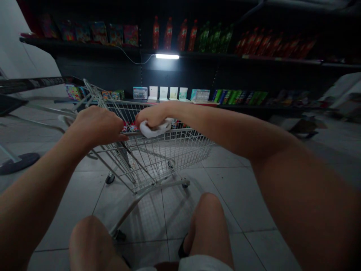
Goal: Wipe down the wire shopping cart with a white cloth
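Note:
A wire shopping cart stands in front of me, turned sideways. My left hand is closed at the near top corner of its basket, with the fingers curled over the rim and partly hidden. Just to its right, my right hand is closed on a crumpled white cloth, which lies against the basket's top rail. Behind the two hands, small red packages show through the wire; what they are is too dim to tell.
Shelves hold red soda bottles, green bottles, snack bags and boxes. A lamp glows under the upper shelf. At left stands a dark-handled metal frame. My knees are below the cart on the tiled floor.

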Action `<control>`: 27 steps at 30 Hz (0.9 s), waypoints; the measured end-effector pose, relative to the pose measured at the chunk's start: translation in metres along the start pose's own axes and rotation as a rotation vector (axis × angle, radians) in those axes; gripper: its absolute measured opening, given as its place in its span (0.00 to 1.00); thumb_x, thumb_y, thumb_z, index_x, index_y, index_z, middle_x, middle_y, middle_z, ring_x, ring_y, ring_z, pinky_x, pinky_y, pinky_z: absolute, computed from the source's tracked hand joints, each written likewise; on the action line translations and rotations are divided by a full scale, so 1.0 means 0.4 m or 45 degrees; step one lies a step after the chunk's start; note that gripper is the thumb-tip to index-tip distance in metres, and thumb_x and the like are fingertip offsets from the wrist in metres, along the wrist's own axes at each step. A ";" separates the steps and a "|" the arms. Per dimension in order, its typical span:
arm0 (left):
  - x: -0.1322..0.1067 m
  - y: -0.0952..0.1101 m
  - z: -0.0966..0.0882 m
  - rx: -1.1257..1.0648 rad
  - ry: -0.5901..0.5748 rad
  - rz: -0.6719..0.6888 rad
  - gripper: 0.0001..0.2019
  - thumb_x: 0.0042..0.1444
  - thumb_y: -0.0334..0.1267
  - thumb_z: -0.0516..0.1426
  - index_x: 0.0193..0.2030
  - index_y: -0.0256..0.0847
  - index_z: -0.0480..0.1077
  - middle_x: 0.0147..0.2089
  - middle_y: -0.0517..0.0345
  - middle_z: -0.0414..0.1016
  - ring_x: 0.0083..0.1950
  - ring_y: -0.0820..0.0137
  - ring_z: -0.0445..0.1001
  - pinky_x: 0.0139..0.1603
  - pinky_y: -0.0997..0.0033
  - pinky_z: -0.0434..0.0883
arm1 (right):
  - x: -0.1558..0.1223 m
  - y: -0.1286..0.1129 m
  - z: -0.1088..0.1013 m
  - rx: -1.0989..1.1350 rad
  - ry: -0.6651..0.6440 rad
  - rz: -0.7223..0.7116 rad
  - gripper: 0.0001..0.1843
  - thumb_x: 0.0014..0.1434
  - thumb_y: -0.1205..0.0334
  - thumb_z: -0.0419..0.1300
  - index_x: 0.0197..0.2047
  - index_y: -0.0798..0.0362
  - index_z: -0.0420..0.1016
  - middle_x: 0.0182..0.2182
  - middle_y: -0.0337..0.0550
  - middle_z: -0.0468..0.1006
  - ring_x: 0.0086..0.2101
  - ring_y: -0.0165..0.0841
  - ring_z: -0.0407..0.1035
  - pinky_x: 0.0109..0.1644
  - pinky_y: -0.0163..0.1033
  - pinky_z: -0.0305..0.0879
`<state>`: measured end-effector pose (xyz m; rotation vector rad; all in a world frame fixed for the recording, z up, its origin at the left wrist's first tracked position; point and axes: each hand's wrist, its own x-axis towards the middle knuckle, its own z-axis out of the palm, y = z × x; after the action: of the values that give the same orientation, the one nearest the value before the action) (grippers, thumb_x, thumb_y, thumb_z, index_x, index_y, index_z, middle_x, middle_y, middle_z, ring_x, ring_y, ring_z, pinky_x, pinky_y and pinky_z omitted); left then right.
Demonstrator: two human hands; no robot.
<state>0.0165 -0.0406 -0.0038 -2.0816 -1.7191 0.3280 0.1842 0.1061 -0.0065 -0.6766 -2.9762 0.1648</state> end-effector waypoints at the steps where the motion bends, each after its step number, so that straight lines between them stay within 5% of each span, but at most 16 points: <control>1: 0.000 0.000 0.000 -0.005 0.000 0.000 0.23 0.56 0.59 0.54 0.37 0.43 0.81 0.35 0.42 0.78 0.45 0.47 0.75 0.49 0.51 0.66 | -0.008 -0.014 0.018 0.038 -0.039 -0.038 0.21 0.43 0.76 0.57 0.41 0.55 0.77 0.40 0.41 0.79 0.41 0.33 0.71 0.47 0.40 0.68; 4: -0.002 0.000 -0.004 0.004 -0.011 -0.004 0.24 0.56 0.59 0.53 0.38 0.43 0.81 0.36 0.41 0.78 0.45 0.47 0.75 0.49 0.51 0.66 | -0.033 -0.017 0.055 0.194 0.025 -0.014 0.29 0.41 0.75 0.55 0.49 0.55 0.72 0.47 0.45 0.77 0.44 0.34 0.70 0.46 0.38 0.67; 9: -0.003 0.002 -0.006 0.054 -0.048 0.000 0.25 0.57 0.59 0.52 0.39 0.41 0.81 0.36 0.40 0.78 0.45 0.46 0.75 0.47 0.51 0.66 | -0.060 0.015 0.083 0.349 0.170 0.132 0.18 0.45 0.71 0.56 0.42 0.56 0.74 0.42 0.44 0.78 0.42 0.34 0.69 0.45 0.37 0.64; 15: -0.002 -0.004 0.002 0.056 -0.029 -0.004 0.25 0.56 0.60 0.51 0.38 0.42 0.80 0.35 0.41 0.78 0.44 0.47 0.76 0.46 0.52 0.67 | -0.131 -0.031 0.085 0.774 0.005 0.238 0.20 0.56 0.59 0.55 0.51 0.54 0.72 0.37 0.42 0.78 0.37 0.32 0.70 0.41 0.36 0.66; 20: -0.007 -0.007 0.002 0.000 0.002 -0.015 0.24 0.54 0.59 0.53 0.37 0.43 0.80 0.34 0.41 0.78 0.43 0.48 0.76 0.47 0.50 0.68 | -0.138 -0.044 0.082 0.639 0.057 0.217 0.24 0.53 0.50 0.63 0.51 0.52 0.72 0.38 0.42 0.78 0.37 0.33 0.72 0.43 0.38 0.70; 27: -0.009 -0.011 0.005 0.067 0.045 0.026 0.24 0.55 0.61 0.52 0.36 0.45 0.80 0.31 0.44 0.77 0.39 0.52 0.76 0.42 0.55 0.69 | -0.112 0.030 0.100 0.564 0.098 0.453 0.14 0.59 0.50 0.58 0.38 0.52 0.76 0.31 0.43 0.80 0.33 0.33 0.75 0.40 0.42 0.76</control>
<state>0.0111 -0.0433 -0.0040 -2.0562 -1.6519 0.3370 0.2253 0.0938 -0.0502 -1.0997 -2.5794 0.7704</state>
